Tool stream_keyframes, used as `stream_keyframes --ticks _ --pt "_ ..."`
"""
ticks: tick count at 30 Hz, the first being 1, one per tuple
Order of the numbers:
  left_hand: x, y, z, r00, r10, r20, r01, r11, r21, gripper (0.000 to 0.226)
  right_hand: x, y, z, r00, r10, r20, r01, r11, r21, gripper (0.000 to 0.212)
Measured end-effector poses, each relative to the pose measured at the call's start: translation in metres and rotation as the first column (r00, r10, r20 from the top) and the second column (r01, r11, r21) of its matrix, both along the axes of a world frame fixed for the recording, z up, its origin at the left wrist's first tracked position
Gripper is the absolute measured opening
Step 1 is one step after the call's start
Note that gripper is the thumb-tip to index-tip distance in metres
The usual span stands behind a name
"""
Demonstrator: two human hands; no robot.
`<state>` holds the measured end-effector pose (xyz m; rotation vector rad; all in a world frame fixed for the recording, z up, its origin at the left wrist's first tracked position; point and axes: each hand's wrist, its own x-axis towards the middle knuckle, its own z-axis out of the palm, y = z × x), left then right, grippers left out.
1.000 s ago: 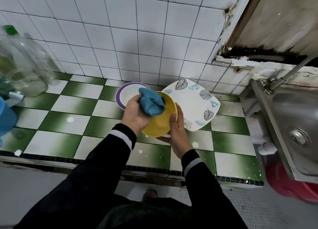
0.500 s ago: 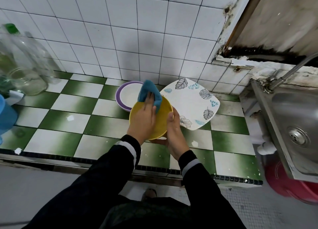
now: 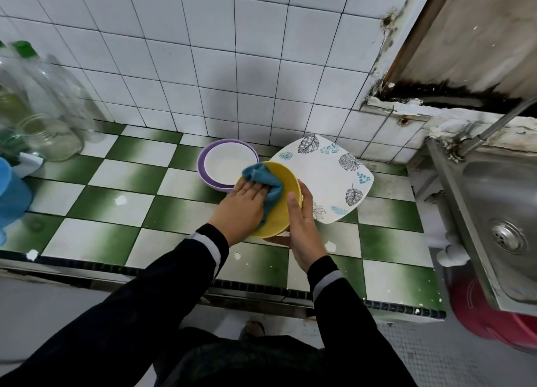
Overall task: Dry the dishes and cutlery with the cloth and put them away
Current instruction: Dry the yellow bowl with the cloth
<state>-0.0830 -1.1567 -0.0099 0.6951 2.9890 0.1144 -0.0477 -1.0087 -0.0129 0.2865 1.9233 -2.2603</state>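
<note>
Left hand (image 3: 241, 209) flat, straight fingers pressing blue cloth (image 3: 268, 180) into yellow bowl (image 3: 279, 222); right hand (image 3: 302, 229) grips its rim.

Left hand (image 3: 242, 209) has gone flat across the yellow bowl (image 3: 286, 212) now; the blue cloth (image 3: 263, 181), a bunched wad in its grip a second ago, then up at the bowl's top edge, has swept down and right, pressed under straight fingers.

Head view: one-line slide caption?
Left hand presses a blue cloth into a yellow bowl gripped by the right hand over a green-checkered counter.
</note>
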Motion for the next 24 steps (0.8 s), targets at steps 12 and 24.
stream_keyframes --ticks 12,24 --pt "0.018 0.019 0.021 0.973 0.090 0.213 -0.131 0.974 0.187 0.040 -0.005 0.011 0.002 0.998 -0.055 -0.012 0.056 0.996 0.071 0.060" --pt "0.004 0.052 0.025 0.863 0.005 0.505 -0.293 0.820 0.492 0.049 0.000 0.007 0.005 0.991 0.001 0.133 0.024 0.982 -0.189 0.059"
